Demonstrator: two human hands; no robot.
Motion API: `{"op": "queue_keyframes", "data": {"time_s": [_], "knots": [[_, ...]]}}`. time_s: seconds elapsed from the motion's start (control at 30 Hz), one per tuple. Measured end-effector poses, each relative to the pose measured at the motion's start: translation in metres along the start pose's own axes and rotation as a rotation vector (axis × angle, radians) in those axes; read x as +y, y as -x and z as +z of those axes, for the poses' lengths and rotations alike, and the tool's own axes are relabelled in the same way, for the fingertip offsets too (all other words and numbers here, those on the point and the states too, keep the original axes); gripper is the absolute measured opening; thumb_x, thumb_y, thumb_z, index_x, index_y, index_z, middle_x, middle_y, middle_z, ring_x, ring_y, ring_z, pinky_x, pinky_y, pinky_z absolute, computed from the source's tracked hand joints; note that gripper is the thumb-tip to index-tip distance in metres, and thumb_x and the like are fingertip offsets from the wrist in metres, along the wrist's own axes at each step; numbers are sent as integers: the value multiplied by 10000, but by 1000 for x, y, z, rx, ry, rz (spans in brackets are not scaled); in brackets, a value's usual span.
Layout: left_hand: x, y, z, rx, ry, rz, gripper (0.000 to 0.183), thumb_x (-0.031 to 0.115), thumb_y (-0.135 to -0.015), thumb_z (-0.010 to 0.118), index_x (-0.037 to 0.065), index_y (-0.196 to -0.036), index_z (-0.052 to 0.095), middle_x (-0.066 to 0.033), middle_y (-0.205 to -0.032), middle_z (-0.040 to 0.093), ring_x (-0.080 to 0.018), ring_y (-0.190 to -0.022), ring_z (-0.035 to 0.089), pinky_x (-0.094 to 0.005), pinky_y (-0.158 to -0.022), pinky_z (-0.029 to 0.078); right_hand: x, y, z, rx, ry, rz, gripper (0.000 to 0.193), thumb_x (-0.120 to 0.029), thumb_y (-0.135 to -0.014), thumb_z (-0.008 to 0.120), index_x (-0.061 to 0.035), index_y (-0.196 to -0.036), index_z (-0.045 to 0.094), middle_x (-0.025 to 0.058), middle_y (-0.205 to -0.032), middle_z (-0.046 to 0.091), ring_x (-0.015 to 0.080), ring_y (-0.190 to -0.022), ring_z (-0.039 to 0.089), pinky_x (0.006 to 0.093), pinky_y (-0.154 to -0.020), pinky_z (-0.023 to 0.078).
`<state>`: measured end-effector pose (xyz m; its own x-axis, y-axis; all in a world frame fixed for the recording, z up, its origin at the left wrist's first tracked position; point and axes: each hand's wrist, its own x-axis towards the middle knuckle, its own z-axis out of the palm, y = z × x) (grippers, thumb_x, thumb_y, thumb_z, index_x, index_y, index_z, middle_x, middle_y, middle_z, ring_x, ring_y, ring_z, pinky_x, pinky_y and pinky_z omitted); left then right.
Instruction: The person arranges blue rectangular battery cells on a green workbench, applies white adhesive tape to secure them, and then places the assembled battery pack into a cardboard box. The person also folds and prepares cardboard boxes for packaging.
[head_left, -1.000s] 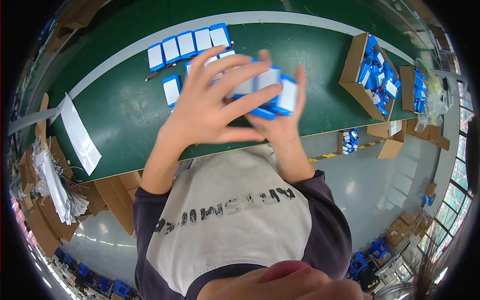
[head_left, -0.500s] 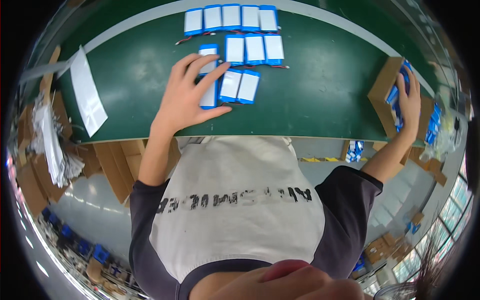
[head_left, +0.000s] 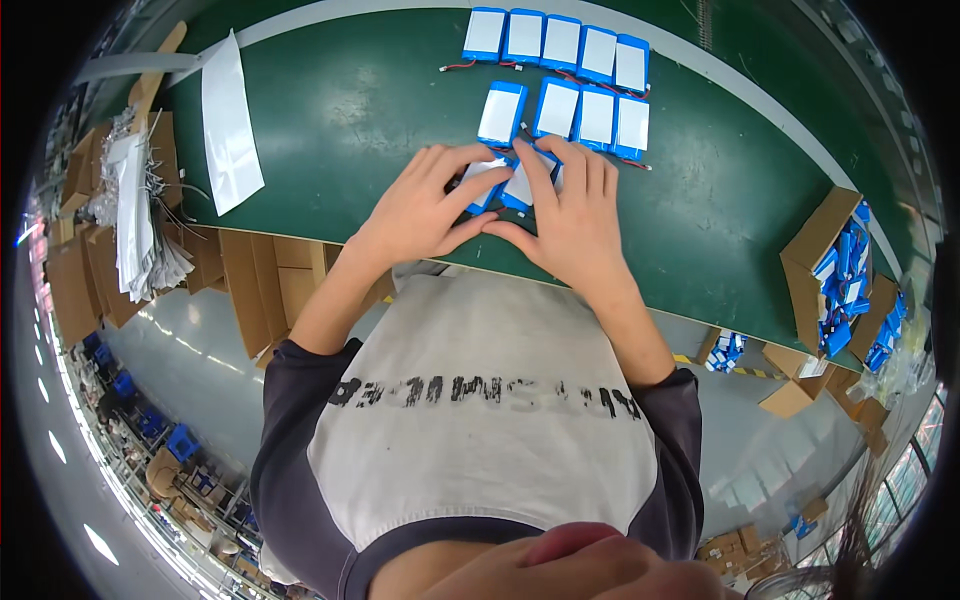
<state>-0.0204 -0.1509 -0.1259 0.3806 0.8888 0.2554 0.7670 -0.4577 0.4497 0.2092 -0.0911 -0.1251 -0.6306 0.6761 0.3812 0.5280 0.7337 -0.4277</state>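
Blue-and-white packs (head_left: pixel 517 190), near row: on green table (head_left: pixel 330 150), between left hand (head_left: pixel 420 205) and right hand (head_left: pixel 575 215), about equally near; long axes tilted slightly rightward at far ends. Half-curled posture, both hands, fingers over packs; gripped or merely touched: unclear.

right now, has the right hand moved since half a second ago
Yes, the right hand has moved left: earlier at the larger cardboard box on the table, it is now well left of that box, at blue-and-white packs.
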Motion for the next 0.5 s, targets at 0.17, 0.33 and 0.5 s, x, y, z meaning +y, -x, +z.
{"op": "queue_keyframes", "data": {"time_s": [0.17,0.33,0.5], "knots": [[-5,13,-10,78,4,-4,568,328,-766,906,113,-1236,670,-127,-1316,591,-363,-1117,594,-461,-930,531,13,11,-7,-94,-52,-74,666,-434,-753,886,-107,-1283,651,100,-1288,584,317,-1161,555,479,-960,437],[-23,25,-19,66,-84,-62,558,401,-774,909,117,-1184,658,-138,-1297,579,-368,-1149,594,-459,-994,495,62,45,-53,0,26,44,631,-282,-690,928,-114,-1253,701,121,-1288,624,333,-1123,584,473,-969,452],[-56,-30,-16,164,-58,5,719,341,-797,888,131,-1424,606,-140,-1431,554,-364,-1303,531,-471,-1082,456,106,9,-80,2,71,2,666,-269,-758,874,-99,-1363,652,135,-1365,612,365,-1205,554,464,-1028,435]]}}
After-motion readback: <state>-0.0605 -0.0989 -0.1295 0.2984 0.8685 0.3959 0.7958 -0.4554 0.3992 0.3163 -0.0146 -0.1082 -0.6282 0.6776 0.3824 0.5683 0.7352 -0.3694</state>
